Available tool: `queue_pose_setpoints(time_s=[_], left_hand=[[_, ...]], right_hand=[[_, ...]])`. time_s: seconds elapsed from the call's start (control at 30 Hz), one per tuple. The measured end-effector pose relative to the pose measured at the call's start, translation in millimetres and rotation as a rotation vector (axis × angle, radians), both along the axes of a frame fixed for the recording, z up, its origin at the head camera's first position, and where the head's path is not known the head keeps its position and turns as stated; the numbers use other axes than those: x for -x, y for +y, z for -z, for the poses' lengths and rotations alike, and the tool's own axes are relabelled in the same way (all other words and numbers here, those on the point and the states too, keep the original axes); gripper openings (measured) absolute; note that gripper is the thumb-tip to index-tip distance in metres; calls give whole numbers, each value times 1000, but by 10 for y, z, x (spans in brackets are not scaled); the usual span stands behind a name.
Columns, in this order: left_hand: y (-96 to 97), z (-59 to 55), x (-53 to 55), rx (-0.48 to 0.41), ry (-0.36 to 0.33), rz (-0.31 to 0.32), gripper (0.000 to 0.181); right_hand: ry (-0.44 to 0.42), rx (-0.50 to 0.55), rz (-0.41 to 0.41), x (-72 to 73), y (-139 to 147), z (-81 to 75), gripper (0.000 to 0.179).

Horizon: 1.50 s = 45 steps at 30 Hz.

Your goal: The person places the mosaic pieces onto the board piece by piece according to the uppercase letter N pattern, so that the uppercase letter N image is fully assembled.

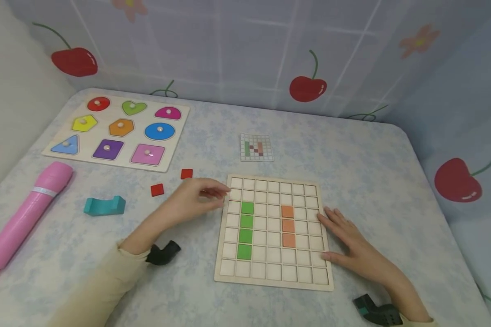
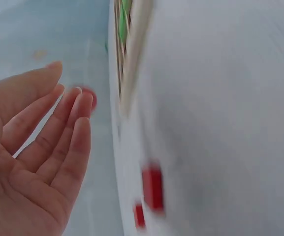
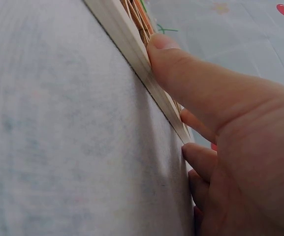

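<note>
A wooden grid board [image 1: 273, 286] lies on the table, bearing a column of several green tiles [image 1: 246, 221] and a column of three orange tiles [image 1: 288, 226]. My left hand [image 1: 194, 200] hovers at the board's left edge, fingers loosely bent. The left wrist view shows nothing between its thumb and fingers [image 2: 48, 142]. Two red tiles lie on the cloth near that hand, one red tile [image 1: 157, 190] further left and another red tile [image 1: 186, 174] just behind the hand. My right hand [image 1: 352, 243] rests along the board's right edge, thumb [image 3: 181, 69] and fingertips touching the rim.
Beyond the board lies a small pattern card [image 1: 257, 147] with coloured squares on a grid. A knob puzzle board [image 1: 167, 156] sits at the back left. A teal curved block [image 1: 104, 206] and a long pink stick-like object [image 1: 28, 218] lie at the left.
</note>
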<state>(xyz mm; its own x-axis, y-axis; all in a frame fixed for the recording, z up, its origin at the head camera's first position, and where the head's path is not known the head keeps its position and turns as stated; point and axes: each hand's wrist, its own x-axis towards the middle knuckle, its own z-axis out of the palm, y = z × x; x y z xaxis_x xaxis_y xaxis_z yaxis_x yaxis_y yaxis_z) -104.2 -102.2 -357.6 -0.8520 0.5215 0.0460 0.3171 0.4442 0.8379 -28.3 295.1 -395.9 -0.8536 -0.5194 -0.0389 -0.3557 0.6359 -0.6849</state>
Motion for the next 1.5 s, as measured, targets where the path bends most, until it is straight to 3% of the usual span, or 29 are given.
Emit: queue_pose_setpoints(time_s=[0.07, 0.13, 0.3, 0.5, 0.77, 1.13, 1.5], left_hand=[[-281, 26, 3, 38, 1, -77, 33], [-499, 64, -2, 76, 5, -113, 37], [-751, 129, 11, 175, -2, -111, 46], [-753, 200, 5, 197, 14, -93, 41], [-654, 223, -35, 204, 34, -144, 33], [-571, 242, -68, 283, 127, -163, 32], [-501, 212, -99, 192, 116, -174, 20]], right_hand=[[13, -9, 1, -6, -5, 5, 81], [22, -16, 1, -11, 5, -6, 82], [15, 1, 1, -21, 10, -7, 81], [16, 2, 0, -1, -8, 8, 82], [24, 4, 4, -6, -7, -2, 81], [26, -8, 10, -13, -8, 1, 81], [23, -22, 14, -18, -15, -25, 80]])
